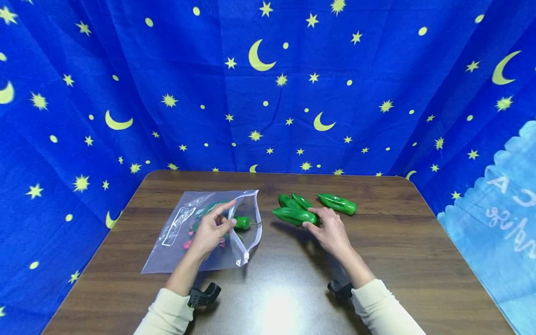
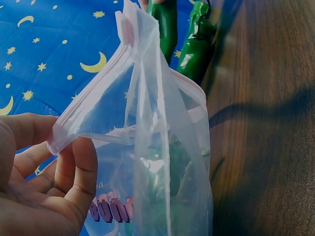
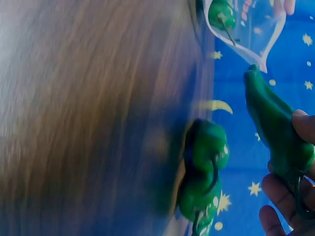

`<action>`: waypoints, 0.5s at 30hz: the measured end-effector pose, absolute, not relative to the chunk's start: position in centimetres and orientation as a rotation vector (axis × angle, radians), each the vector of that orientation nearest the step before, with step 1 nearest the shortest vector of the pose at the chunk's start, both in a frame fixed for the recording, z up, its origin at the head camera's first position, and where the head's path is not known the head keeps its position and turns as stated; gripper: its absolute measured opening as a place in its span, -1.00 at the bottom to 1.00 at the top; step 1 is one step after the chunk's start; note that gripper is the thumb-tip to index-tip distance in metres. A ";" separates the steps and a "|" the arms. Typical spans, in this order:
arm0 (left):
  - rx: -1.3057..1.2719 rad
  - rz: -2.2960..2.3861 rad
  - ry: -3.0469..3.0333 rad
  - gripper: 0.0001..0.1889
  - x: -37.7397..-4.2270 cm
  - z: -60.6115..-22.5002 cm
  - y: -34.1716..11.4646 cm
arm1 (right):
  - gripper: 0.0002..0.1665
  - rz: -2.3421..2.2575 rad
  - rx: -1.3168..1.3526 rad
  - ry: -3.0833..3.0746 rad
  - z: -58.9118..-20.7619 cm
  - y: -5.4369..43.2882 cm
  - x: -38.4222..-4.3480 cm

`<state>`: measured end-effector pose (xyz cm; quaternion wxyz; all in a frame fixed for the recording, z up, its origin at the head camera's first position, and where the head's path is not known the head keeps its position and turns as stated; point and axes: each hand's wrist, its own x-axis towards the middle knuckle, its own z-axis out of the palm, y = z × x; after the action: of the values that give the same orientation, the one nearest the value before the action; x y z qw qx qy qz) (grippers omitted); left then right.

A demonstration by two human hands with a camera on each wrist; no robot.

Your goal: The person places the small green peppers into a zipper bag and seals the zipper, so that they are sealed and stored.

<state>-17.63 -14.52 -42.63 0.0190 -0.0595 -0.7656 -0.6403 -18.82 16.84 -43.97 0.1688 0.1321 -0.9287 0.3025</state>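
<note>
My left hand (image 1: 211, 231) pinches the upper rim of a clear zip bag (image 2: 142, 147) between thumb and fingers, holding its mouth apart toward the right. Inside the bag, a green pepper (image 1: 242, 223) shows its stem end at the opening, and more green shows dimly through the plastic. In my right hand (image 1: 331, 228) is another long green pepper (image 3: 278, 128), gripped near its stem end with the tip pointing at the bag. Just behind it two more green peppers (image 1: 289, 201) lie side by side on the table.
A further green pepper (image 1: 337, 204) lies to the right, beyond my right hand. The brown wooden table (image 1: 393, 260) ends at a blue curtain (image 1: 356, 107) with moons and stars. A white slider (image 1: 245, 256) sits at the bag's near corner.
</note>
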 end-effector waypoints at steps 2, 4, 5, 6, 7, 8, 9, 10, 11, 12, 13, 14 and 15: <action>-0.189 -1.990 -2.373 -0.45 -17.6 -42.7 -14.6 | -0.47 0.864 0.398 -2.643 -44.0 16.3 -18.7; -0.188 -1.986 -2.374 -0.45 -17.6 -42.7 -14.6 | -0.48 0.865 0.422 -2.641 -44.1 15.8 -18.7; -0.187 -1.982 -2.377 -0.45 -17.6 -42.7 -14.6 | -0.48 0.863 0.435 -2.637 -44.2 15.6 -18.7; -0.184 -1.977 -2.382 -0.45 -17.6 -42.7 -14.6 | -0.49 0.861 0.451 -2.632 -44.2 15.4 -18.6; -0.183 -1.972 -2.388 -0.45 -17.7 -42.8 -14.6 | -0.49 0.853 0.465 -2.628 -44.3 15.2 -18.6; -0.178 -1.967 -2.394 -0.45 -17.7 -42.8 -14.6 | -0.50 0.844 0.481 -2.620 -44.4 15.1 -18.6; -0.174 -1.963 -2.400 -0.45 -17.7 -42.8 -14.6 | -0.50 0.839 0.499 -2.611 -44.5 14.9 -18.6; -0.168 -1.960 -2.405 -0.44 -17.7 -42.8 -14.6 | -0.50 0.832 0.514 -2.602 -44.5 14.7 -18.6; -0.164 -1.956 -2.409 -0.44 -17.7 -42.8 -14.6 | -0.50 0.830 0.529 -2.591 -44.6 14.5 -18.6; -0.163 -1.953 -2.412 -0.44 -17.7 -42.7 -14.6 | -0.49 0.824 0.542 -2.581 -44.7 14.3 -18.6; -0.165 -1.951 -2.413 -0.44 -17.7 -42.7 -14.6 | -0.49 0.820 0.552 -2.575 -44.8 14.2 -18.6; -0.165 -1.950 -2.411 -0.45 -17.7 -42.7 -14.5 | -0.49 0.814 0.563 -2.568 -44.8 14.0 -18.6; -0.166 -1.951 -2.408 -0.45 -17.7 -42.7 -14.5 | -0.49 0.811 0.573 -2.563 -44.8 13.8 -18.6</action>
<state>-17.65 -14.52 -42.69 0.0190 -0.0535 -0.7757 -0.6286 -18.63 13.81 -44.84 0.1950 0.2045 -0.9146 0.2893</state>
